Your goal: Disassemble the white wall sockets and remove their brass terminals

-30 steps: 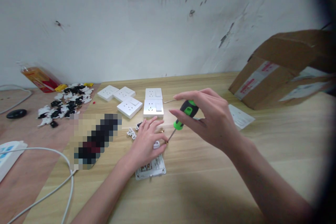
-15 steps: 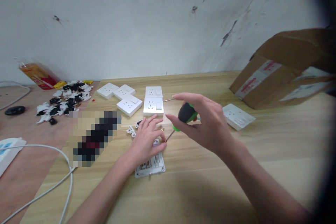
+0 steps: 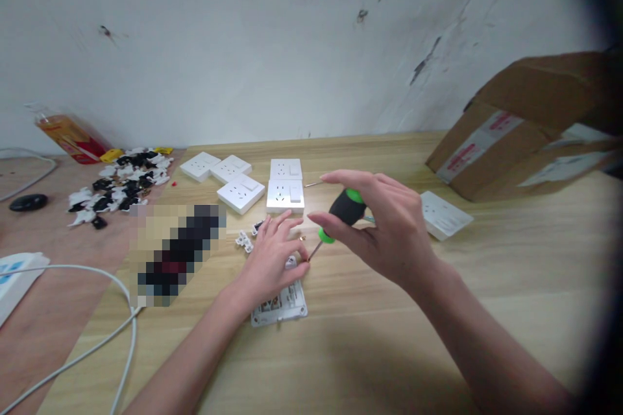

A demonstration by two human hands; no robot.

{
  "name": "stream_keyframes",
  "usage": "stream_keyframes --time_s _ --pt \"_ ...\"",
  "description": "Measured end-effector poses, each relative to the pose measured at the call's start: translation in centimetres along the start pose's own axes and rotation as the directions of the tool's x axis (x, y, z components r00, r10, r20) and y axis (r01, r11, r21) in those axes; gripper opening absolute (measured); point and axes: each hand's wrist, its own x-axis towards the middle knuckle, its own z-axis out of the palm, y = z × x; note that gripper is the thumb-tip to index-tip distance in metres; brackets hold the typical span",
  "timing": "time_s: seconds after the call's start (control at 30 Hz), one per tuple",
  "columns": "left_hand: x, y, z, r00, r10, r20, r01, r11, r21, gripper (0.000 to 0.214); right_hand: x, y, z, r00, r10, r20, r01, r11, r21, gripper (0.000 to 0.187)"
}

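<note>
My right hand [image 3: 384, 227] grips a screwdriver [image 3: 341, 214] with a black and green handle, its thin shaft slanting down to the left. The tip meets the top edge of a white socket plate [image 3: 282, 303] lying back side up on the wooden table [image 3: 370, 337]. My left hand [image 3: 272, 259] rests on that plate with fingers stretched forward, pressing it down. Small white and black parts [image 3: 246, 240] lie just beyond my left fingers.
Several white wall sockets [image 3: 263, 185] sit in a group at mid table, another socket [image 3: 440, 214] lies to the right. An open cardboard box [image 3: 530, 123] stands at the right. A heap of black and white plastic parts [image 3: 119, 185] and a white cable [image 3: 97, 350] lie at the left.
My right hand has rolled the screwdriver handle between its fingers while the tip stays on the plate. My left hand has kept its place.
</note>
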Motion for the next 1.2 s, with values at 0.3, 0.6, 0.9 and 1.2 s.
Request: stream_keyframes --time_s 0.3,0.6,0.9,1.2 --pt "0.1 0.0 0.1 1.0 -0.011 0.0 0.011 1.0 0.003 0.001 0.5 -0.9 0.1 1.0 -0.015 0.011 0.015 1.0 0.013 0.02" --pt "0.1 0.0 0.0 1.0 -0.012 0.007 0.012 1.0 -0.001 0.001 0.8 -1.2 -0.5 0.99 0.002 0.141 -0.033 0.976 0.217 0.027" --pt "0.0 0.0 0.0 1.0 -0.015 0.021 0.015 1.0 0.004 0.002 0.2 -0.9 -0.1 0.996 0.086 0.03 -0.085 0.996 -0.031 0.024" --pt "0.0 -0.1 0.2 1.0 -0.002 0.0 0.002 1.0 0.005 0.001 0.0 -0.8 0.1 0.998 0.041 -0.038 -0.044 0.995 -0.084 0.012"
